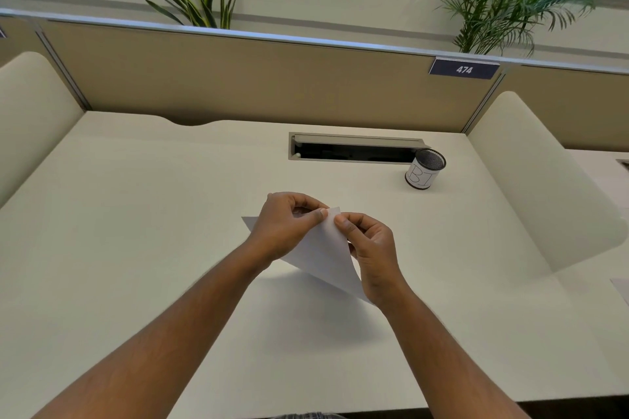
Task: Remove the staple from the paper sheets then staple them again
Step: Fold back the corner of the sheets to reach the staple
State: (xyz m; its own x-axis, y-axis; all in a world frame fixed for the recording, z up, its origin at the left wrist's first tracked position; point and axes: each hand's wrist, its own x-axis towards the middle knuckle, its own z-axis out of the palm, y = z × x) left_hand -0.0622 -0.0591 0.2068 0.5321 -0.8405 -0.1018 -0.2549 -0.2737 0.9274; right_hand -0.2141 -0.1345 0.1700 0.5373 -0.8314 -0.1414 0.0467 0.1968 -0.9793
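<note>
The white paper sheets [323, 255] are held up above the middle of the desk, one corner pointing upward between my hands. My left hand [286, 224] pinches that top corner from the left, thumb on the near side. My right hand [369, 245] pinches the same corner from the right with thumb and forefinger. The staple is too small to make out. No stapler is in view.
A black mesh cup [424, 168] with a white label stands at the back right of the white desk [136, 248]. Beside it lies an open cable slot [354, 150]. A beige partition and rounded side dividers enclose the desk.
</note>
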